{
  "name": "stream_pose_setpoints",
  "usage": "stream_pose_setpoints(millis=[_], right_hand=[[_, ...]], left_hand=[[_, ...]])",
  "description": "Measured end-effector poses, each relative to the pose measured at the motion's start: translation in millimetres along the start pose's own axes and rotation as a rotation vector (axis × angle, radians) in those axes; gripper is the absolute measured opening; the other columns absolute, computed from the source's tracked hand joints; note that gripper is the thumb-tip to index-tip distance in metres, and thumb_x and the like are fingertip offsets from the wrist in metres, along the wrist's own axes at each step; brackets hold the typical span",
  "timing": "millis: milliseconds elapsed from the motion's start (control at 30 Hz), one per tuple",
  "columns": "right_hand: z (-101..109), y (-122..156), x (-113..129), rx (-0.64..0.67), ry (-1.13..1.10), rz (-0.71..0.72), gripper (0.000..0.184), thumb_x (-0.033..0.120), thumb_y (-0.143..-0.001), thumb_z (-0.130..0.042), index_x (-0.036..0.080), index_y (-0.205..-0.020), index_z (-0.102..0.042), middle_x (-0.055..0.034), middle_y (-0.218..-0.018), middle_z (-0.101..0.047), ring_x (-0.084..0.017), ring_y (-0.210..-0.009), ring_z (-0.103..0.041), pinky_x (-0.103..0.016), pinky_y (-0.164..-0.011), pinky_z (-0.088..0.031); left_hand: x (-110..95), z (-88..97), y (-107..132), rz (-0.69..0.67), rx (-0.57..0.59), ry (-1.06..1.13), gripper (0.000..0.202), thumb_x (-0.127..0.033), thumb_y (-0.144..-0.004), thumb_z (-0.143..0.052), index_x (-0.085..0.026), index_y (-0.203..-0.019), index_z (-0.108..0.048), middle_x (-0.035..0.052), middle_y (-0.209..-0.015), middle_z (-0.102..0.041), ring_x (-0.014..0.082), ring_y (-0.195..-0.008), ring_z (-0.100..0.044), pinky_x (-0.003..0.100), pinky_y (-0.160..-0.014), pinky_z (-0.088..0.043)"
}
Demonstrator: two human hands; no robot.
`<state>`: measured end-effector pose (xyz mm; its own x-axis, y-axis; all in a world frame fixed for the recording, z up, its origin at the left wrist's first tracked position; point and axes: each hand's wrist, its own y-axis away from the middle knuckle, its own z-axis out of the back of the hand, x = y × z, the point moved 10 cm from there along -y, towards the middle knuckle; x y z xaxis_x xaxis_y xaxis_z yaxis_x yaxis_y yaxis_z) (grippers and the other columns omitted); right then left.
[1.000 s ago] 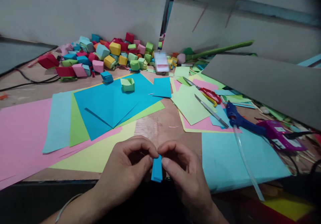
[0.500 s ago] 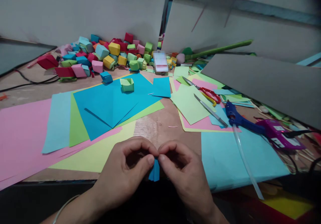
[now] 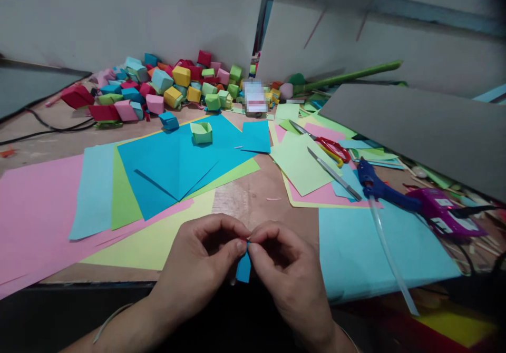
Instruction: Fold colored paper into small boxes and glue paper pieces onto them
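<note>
Blue paper strip (image 3: pixel 244 270), pinched at its upper end by left hand (image 3: pixel 197 268) and right hand (image 3: pixel 290 275) together, near the front edge of the surface (image 3: pixel 233 199). Probably light, fairly crisp, easily creased; best held gently at that end, without squashing the lower part.

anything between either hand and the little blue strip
Nothing visible: the left hand and right hand meet with their grip directly on the upper end of the blue strip. The fingers hide part of it.
</note>
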<state>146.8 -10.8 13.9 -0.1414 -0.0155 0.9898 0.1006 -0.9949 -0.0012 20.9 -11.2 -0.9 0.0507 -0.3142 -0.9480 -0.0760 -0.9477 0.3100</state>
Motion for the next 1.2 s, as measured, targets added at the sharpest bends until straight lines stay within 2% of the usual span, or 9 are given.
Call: stream_pose_setpoints(millis=[133,200,267,367,467,600,733,967,1200], right_hand=[[3,1,6,-0.06,0.113,0.106,0.007,0.015,-0.079,-0.058,0.019,-0.073,-0.058,0.001,-0.068,-0.06,-0.012,-0.061,-0.059,-0.02,-0.05,-0.046],[2,0,13,-0.034,0.166,0.18,0.008,0.014,-0.081,-0.058,0.019,-0.074,-0.059,0.0016,-0.068,-0.06,-0.011,-0.06,-0.059,-0.02,-0.051,-0.047],[1,1,25,-0.008,0.22,0.317,0.01,0.011,-0.084,-0.057,0.02,-0.082,-0.062,0.0019,-0.073,-0.064,-0.01,-0.066,-0.061,-0.019,-0.059,-0.049],[3,10,44,-0.015,0.297,0.563,0.027,0.003,-0.085,-0.052,0.022,-0.101,-0.062,0.0003,-0.09,-0.068,-0.01,-0.083,-0.064,-0.019,-0.075,-0.051],[-1,17,49,0.0,0.389,0.679,0.031,0.0,-0.085,-0.052,0.021,-0.105,-0.062,-0.0032,-0.096,-0.066,-0.011,-0.09,-0.064,-0.02,-0.079,-0.051],[-3,19,47,-0.005,0.477,0.657,0.025,0.002,-0.084,-0.055,0.019,-0.099,-0.064,-0.0061,-0.098,-0.066,-0.014,-0.091,-0.064,-0.024,-0.081,-0.052],[1,17,45,-0.035,0.46,0.594,0.025,0.002,-0.085,-0.054,0.021,-0.098,-0.063,-0.0047,-0.095,-0.067,-0.015,-0.09,-0.064,-0.026,-0.08,-0.052],[3,11,38,-0.034,0.309,0.473,0.019,0.004,-0.082,-0.057,0.022,-0.087,-0.059,0.0005,-0.081,-0.065,-0.012,-0.077,-0.063,-0.023,-0.07,-0.05],[11,11,15,-0.102,0.161,0.31,0.018,0.008,-0.082,-0.061,0.024,-0.091,-0.059,0.0013,-0.082,-0.065,-0.013,-0.077,-0.064,-0.023,-0.067,-0.053]], left_hand=[[0,-0.2,0,-0.016,-0.03,0.006,0.007,-0.021,-0.07,-0.07,-0.017,-0.073,-0.065,-0.0027,-0.059,-0.062,0.0081,-0.044,-0.052,0.018,-0.042,-0.043],[1,2.0,-1,-0.021,-0.038,0.023,0.009,-0.022,-0.07,-0.071,-0.017,-0.073,-0.064,-0.0037,-0.059,-0.061,0.0075,-0.045,-0.052,0.017,-0.042,-0.042],[2,7.3,-3,-0.026,-0.065,0.053,0.011,-0.022,-0.071,-0.072,-0.018,-0.074,-0.063,-0.0039,-0.061,-0.061,0.0075,-0.049,-0.054,0.016,-0.044,-0.044],[5,13.1,-6,-0.026,-0.091,0.114,0.013,-0.022,-0.072,-0.073,-0.018,-0.075,-0.061,-0.0047,-0.061,-0.061,0.007,-0.05,-0.054,0.015,-0.045,-0.044],[9,13.7,-8,-0.001,-0.092,0.194,0.016,-0.023,-0.072,-0.074,-0.018,-0.074,-0.06,-0.0063,-0.057,-0.059,0.0058,-0.046,-0.053,0.014,-0.043,-0.043],[16,9.1,-9,0.07,-0.058,0.238,0.017,-0.022,-0.072,-0.075,-0.018,-0.075,-0.059,-0.0062,-0.058,-0.059,0.0069,-0.049,-0.056,0.016,-0.046,-0.045],[14,9.1,-8,0.07,-0.051,0.214,0.014,-0.022,-0.072,-0.075,-0.018,-0.075,-0.062,-0.005,-0.06,-0.062,0.0084,-0.051,-0.058,0.017,-0.047,-0.046],[-16,15.3,-1,-0.129,-0.118,-0.097,0.009,-0.012,-0.069,-0.071,-0.019,-0.064,-0.071,-0.0013,-0.066,-0.07,0.0118,-0.063,-0.064,0.018,-0.059,-0.051],[-17,13.7,2,-0.147,-0.042,-0.133,0.01,-0.013,-0.073,-0.07,-0.022,-0.072,-0.074,-0.0012,-0.072,-0.074,0.0126,-0.068,-0.066,0.018,-0.063,-0.052]])
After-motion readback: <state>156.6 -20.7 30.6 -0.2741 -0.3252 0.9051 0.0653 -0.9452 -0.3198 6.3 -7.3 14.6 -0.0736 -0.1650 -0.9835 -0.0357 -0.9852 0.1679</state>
